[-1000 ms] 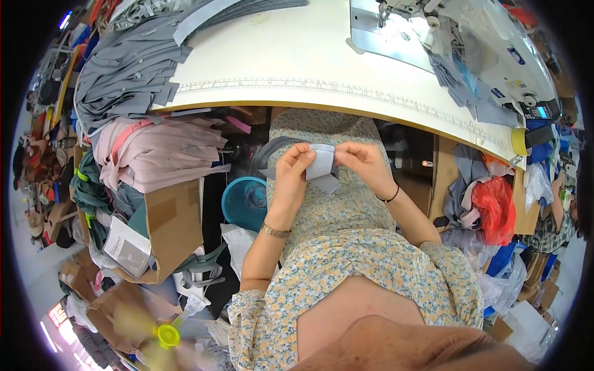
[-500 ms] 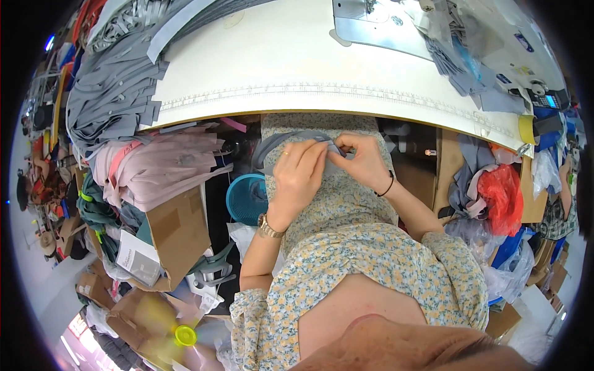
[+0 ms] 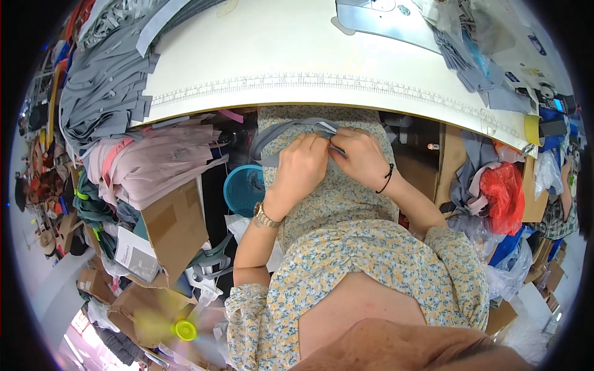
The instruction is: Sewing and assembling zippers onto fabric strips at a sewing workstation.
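Note:
Over my lap, just in front of the table edge, a grey fabric strip [image 3: 276, 135] curves in a loop. My left hand [image 3: 303, 164] is closed on it with bent fingers, a watch on the wrist. Close beside it, my right hand [image 3: 362, 157] pinches the strip's end, where a lighter edge shows between the fingertips. The two hands almost touch, and they cover the part of the strip between them. Below the strip lies my flowered dress [image 3: 346, 195].
A white table [image 3: 260, 80] with a printed ruler spans the front, with grey strips [image 3: 102, 93] piled on its left and a sewing machine base [image 3: 396, 25] at the back. Left stand a blue basket [image 3: 230, 191], pink fabric [image 3: 151, 164], a cardboard box [image 3: 176, 229] and a spinning fan [image 3: 184, 329].
My fingers have shifted on the strip, and its end now shows above my right fingertips. My right hand has turned inward and lower. The whole view has tilted slightly.

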Demonstrator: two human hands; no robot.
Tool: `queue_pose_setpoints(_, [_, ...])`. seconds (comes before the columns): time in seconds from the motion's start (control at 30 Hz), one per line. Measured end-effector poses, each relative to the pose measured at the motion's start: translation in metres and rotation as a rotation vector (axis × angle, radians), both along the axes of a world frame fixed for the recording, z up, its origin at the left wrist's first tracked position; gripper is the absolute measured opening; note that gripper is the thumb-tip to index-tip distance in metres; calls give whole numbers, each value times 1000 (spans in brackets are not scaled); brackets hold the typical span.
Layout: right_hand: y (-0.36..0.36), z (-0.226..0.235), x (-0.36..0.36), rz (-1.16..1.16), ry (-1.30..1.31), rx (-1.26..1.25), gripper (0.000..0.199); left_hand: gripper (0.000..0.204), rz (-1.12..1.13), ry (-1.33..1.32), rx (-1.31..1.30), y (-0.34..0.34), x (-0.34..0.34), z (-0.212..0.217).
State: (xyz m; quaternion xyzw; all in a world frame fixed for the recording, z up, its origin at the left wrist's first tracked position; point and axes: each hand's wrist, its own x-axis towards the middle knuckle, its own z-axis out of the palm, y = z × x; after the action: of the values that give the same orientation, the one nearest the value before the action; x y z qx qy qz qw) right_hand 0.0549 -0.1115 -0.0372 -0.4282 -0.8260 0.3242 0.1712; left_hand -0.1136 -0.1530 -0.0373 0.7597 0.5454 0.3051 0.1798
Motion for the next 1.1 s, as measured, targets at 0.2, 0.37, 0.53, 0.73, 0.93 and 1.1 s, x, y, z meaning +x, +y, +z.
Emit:
queue_pose_setpoints(0.2, [-1, -4, 1, 2, 14, -74, 11, 10, 25, -65, -19, -1, 2, -4])
queue_pose_setpoints(0.37, [2, -3, 2, -21, 100, -181, 13, 8, 116, -139, -162, -4, 4, -9])
queue_pose_setpoints(0.53, [9, -20, 8, 12, 248, -468, 15, 3, 275, -913, -523, -15, -9, -43])
queue_pose_setpoints(0.73, [13, -26, 21, -47, 456, -792, 17, 10, 468, -1662, -582, -13, -24, -41])
queue_pose_setpoints(0.93, [10, -36, 20, -73, 436, -755, 20, 16, 271, -623, -263, -18, -6, -12])
queue_pose_setpoints(1.1, [11, -34, 20, -24, 311, -682, 20, 21, 98, -269, 9, -14, -3, -25])
